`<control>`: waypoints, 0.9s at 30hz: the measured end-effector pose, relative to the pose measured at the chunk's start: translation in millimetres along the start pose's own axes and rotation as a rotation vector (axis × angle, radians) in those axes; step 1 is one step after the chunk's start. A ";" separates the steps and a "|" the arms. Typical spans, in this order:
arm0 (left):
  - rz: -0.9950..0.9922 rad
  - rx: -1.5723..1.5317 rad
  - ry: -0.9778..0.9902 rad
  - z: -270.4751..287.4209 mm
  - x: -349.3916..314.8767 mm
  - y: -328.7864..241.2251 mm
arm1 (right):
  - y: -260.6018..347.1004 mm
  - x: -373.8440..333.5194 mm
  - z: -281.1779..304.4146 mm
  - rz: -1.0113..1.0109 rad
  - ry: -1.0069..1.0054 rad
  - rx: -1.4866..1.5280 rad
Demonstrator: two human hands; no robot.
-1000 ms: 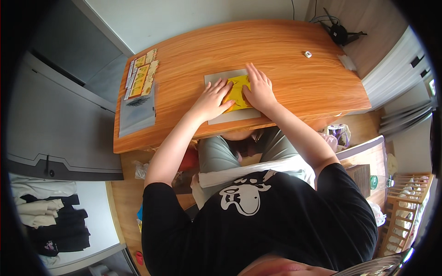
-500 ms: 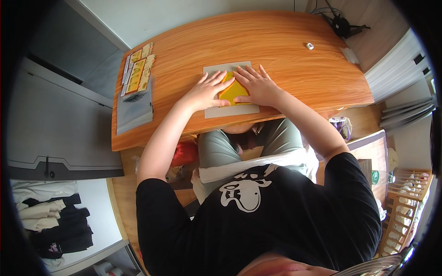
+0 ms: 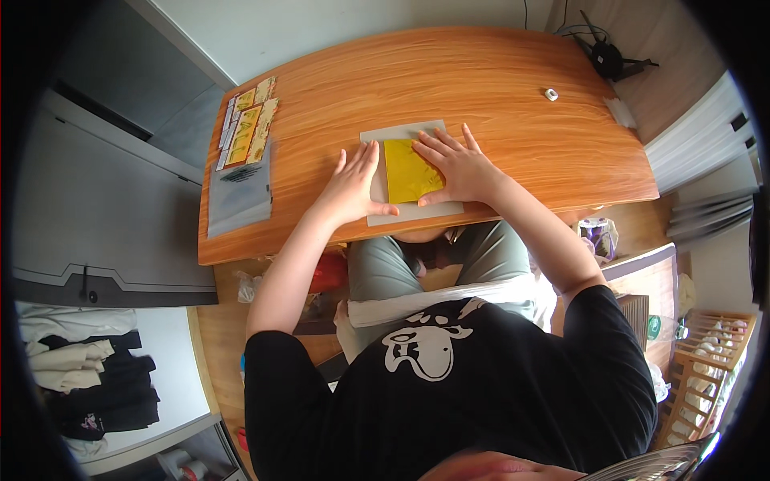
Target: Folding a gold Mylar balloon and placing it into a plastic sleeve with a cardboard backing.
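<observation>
A shiny yellow square sheet (image 3: 407,178), slightly wrinkled, lies flat on a larger grey board (image 3: 433,213) near the front edge of the desk. My right hand (image 3: 464,170) rests with spread fingers over the sheet's right side, covering part of it. My left hand (image 3: 353,188) lies open just left of the sheet, over the left side of the grey board, its thumb pointing toward the sheet's lower left corner. Neither hand grips anything.
Printed yellow and cream cards (image 3: 245,132) lie at the desk's left end, above a translucent plastic folder (image 3: 241,200). A small white object (image 3: 551,94) sits at the far right of the wooden desk (image 3: 337,80). Beyond it stands a black device with antennas (image 3: 605,58).
My left hand has slid left off the yellow sheet. My right hand has shifted slightly right, so more of the sheet shows.
</observation>
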State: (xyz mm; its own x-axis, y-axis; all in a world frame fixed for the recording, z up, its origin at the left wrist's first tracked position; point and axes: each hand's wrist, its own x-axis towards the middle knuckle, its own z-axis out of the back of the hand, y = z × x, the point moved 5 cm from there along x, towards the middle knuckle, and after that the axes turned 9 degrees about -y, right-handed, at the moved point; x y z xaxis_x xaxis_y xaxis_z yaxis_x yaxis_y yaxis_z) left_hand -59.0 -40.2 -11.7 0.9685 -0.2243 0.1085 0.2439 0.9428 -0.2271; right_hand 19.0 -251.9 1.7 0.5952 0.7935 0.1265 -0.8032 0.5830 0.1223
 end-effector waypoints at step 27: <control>-0.197 0.033 -0.149 -7.0 7.3 -48.8 | -19.7 -14.3 19.5 0.077 0.105 0.148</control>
State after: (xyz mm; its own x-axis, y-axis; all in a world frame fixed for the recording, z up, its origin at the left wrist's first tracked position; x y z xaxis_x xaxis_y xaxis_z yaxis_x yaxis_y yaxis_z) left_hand -63.5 -89.5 -6.6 0.8834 -0.3682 0.2898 0.4231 0.8926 -0.1555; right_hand 26.8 -278.1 16.7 0.5201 0.8532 0.0388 -0.8295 0.4938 0.2609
